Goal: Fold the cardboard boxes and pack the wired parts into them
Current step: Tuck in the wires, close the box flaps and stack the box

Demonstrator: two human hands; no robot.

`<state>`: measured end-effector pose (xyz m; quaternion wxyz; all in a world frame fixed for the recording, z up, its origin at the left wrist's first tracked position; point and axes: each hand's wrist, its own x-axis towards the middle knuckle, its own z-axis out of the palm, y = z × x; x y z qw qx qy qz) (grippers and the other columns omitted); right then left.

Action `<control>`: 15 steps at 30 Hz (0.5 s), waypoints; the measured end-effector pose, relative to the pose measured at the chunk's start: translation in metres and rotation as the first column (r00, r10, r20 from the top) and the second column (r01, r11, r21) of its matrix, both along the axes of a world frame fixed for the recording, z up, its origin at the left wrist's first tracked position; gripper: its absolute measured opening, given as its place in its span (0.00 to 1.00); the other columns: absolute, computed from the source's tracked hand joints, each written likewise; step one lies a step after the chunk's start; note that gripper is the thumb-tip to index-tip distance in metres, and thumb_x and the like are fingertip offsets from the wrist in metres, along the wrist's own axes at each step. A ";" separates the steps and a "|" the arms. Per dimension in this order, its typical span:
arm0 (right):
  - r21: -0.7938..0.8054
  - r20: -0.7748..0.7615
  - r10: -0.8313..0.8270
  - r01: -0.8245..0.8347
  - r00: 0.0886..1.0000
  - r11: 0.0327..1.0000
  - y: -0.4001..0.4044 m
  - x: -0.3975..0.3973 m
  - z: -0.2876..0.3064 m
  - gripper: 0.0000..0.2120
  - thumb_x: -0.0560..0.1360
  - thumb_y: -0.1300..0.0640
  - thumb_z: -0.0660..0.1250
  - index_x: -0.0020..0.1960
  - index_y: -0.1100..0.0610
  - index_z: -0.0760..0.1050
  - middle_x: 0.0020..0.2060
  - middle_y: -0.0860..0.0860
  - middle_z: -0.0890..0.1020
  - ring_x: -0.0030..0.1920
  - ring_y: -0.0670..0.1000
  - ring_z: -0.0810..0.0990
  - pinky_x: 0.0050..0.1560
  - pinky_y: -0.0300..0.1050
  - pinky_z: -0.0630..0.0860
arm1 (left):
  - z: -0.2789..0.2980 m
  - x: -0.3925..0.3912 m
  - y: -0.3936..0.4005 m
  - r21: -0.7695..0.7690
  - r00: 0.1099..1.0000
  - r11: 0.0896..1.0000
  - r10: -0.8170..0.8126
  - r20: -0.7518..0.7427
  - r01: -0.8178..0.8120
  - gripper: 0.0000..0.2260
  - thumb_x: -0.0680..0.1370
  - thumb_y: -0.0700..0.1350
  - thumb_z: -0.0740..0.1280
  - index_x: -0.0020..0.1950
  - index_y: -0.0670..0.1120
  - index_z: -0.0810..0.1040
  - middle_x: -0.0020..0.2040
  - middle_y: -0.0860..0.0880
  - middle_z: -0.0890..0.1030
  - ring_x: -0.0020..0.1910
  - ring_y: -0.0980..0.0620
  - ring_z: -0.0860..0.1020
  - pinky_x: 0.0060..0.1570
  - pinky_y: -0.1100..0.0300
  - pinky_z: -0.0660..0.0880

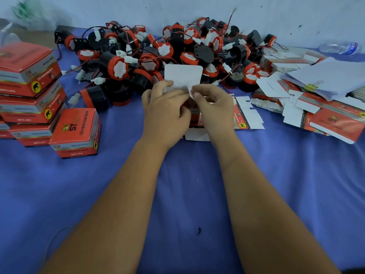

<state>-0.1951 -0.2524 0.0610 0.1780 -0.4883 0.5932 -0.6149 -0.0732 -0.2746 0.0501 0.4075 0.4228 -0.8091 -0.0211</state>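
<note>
Two bare forearms reach out over the blue cloth-covered table (197,194). The left hand (165,113) and the right hand (214,110) both hold one half-folded red and white cardboard box (183,76) just above the table. The left hand's fingers curl round its side; the right hand's thumb and finger pinch a small white flap by the top edge. The big white lid flap stands upright behind the fingers.

Off to the left sits a stack of finished red printed boxes (76,131), roughly five or six showing, hard to count exactly at the edge. To the right there's a messy heap of flat unfolded box blanks (335,119), plus one clipped bundle of white papers (327,78).

Further back, a big pile of black and red round wired parts (150,56), dozens, far too many to count. One clear plastic bottle (339,47) lies by the wall.
</note>
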 end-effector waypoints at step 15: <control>0.097 -0.099 0.099 -0.089 0.990 0.991 0.000 0.000 -0.002 0.09 0.77 0.63 0.66 0.45 0.51 0.82 0.41 0.39 0.82 0.44 0.39 0.77 0.46 0.29 0.74 | 0.008 0.011 -0.019 0.533 0.532 0.726 0.271 -0.802 0.435 0.14 0.84 0.39 0.54 0.63 0.46 0.77 0.59 0.46 0.82 0.59 0.47 0.80 0.62 0.46 0.77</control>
